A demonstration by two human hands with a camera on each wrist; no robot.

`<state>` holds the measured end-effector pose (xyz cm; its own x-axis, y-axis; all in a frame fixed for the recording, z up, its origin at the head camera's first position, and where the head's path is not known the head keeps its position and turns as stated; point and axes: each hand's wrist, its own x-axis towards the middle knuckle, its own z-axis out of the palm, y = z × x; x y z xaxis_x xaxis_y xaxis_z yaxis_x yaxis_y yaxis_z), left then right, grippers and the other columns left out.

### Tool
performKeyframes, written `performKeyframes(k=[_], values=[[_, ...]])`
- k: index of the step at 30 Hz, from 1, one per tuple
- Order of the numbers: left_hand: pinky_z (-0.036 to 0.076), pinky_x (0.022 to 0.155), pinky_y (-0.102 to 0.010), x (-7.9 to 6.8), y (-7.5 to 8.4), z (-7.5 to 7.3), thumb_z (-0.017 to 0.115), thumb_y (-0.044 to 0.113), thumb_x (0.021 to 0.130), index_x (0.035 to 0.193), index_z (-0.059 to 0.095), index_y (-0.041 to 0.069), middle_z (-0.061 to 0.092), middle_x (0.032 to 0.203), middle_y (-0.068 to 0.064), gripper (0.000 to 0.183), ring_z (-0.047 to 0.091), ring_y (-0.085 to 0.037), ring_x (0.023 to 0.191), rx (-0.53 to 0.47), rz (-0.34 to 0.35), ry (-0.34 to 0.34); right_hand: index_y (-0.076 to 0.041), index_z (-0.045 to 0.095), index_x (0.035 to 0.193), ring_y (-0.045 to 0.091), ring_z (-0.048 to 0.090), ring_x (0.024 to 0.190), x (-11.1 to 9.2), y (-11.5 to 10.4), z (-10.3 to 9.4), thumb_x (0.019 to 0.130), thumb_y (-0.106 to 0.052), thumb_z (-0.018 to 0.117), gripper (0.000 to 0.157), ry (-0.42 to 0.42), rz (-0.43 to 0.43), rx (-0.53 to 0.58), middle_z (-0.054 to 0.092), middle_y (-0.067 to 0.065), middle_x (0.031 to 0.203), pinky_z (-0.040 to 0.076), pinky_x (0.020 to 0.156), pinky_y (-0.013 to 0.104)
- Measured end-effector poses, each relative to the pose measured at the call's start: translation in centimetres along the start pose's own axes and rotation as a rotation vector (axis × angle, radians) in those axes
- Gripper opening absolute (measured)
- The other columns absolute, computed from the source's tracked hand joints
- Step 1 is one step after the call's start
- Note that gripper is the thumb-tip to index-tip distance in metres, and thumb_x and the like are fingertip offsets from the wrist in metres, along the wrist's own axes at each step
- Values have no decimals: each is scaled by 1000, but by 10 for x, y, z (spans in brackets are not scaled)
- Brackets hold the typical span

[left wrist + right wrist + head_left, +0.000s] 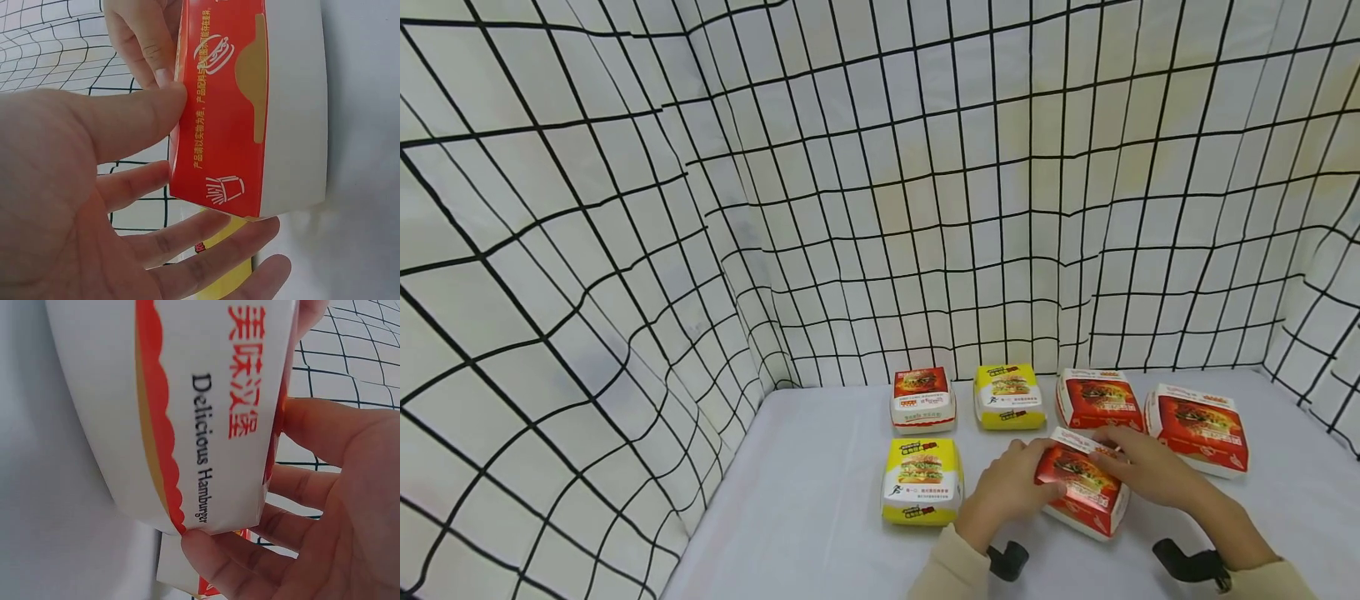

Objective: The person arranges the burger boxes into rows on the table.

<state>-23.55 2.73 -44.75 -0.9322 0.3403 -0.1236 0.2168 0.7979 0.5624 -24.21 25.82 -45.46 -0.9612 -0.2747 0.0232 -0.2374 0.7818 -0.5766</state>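
Cream sleeves (955, 571) lie nearest, with dark curved wrist mounts (1008, 561) standing out beside the forearms. Both hands hold one red-and-white hamburger carton between them: the left hand (1011, 486) grips its left side, thumb over the top edge and fingers spread around the corner, while the right hand (1142, 467) pinches its far right side, thumb on the upper edge. Neither is clearly nearer; the held hamburger carton (1086, 496) sits directly between them, at the right of the white worktop (805, 492). Its top looks almost square, so no long axis stands out, but it is turned askew, the near edge running down toward the right. Whether its base touches the worktop, I cannot tell. Just left of the left hand is a front yellow burger carton (922, 483), crowding that side. Beyond the right hand, a rear red carton (1100, 402) and a right-hand red carton (1199, 431) sit close beside each other, limiting space behind and to the right. Farther left at the back are a rear yellow carton (1009, 398) and a small red-and-white carton (922, 402), before a black-gridded white backdrop (887, 208).
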Motion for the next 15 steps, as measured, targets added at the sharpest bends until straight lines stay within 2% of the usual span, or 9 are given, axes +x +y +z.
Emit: performKeyframes(k=[3,6,10,15], values=[[53,92,-42,-1,-2,-1,74,41,92,145,50,43,59,130,5,57,58,-15,106,-8,2,3,0,58,136,26,61,105,0,-1,0,97,-44,67,60,-9,-1,13,66,17,126,58,87,53],[53,90,-40,0,-4,-2,71,38,95,144,51,43,59,129,4,54,57,-15,103,-40,-7,6,0,58,137,22,60,100,0,-3,-1,97,-42,67,59,-27,1,29,67,11,118,59,81,40],[52,86,-35,3,-5,0,67,32,99,143,53,41,60,126,4,47,55,-13,98,-95,-23,17,-3,57,138,18,57,93,-1,-4,-2,97,-40,68,57,-56,8,46,65,4,106,52,70,27],[50,80,-32,5,-5,3,63,26,101,142,54,38,59,123,3,44,53,-12,95,-135,-41,35,-4,56,137,19,55,86,-2,-4,-2,96,-38,69,55,-83,12,68,60,4,98,49,65,27]])
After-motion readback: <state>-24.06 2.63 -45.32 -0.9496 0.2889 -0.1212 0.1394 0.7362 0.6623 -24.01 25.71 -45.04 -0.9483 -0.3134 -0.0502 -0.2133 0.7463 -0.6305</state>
